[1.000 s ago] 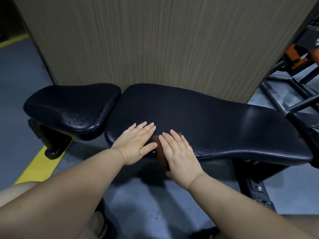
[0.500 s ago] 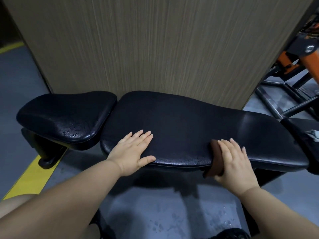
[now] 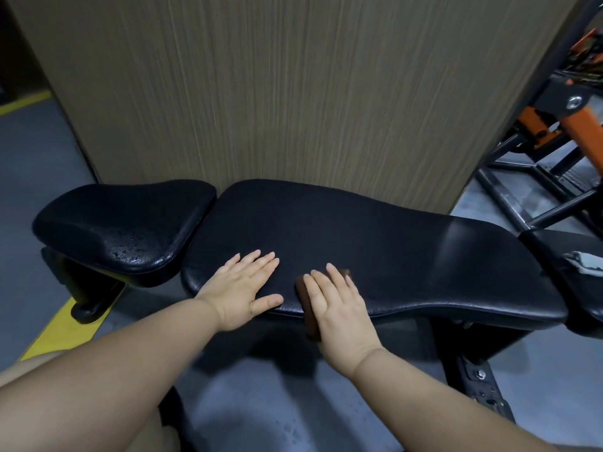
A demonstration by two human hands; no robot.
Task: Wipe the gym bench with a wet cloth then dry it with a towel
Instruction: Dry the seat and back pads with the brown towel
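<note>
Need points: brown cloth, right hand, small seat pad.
brown cloth (image 3: 310, 321): head view, strip showing left of the hand at the pad's near edge.
right hand (image 3: 339, 310): head view, back of the hand.
small seat pad (image 3: 124, 220): head view, top surface.

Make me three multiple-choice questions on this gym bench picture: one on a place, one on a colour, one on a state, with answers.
1. Where is the brown cloth?
A. on the floor
B. under the right hand at the long pad's front edge
C. on the wooden panel

2. What colour is the floor stripe at left?
A. yellow
B. red
C. white

3. How does the left hand lie?
A. in a fist
B. gripping a towel
C. flat on the long pad

Answers: 1 B, it drapes over the edge beneath that hand. 2 A, it shows plainly yellow. 3 C, palm down, holding nothing.
</note>
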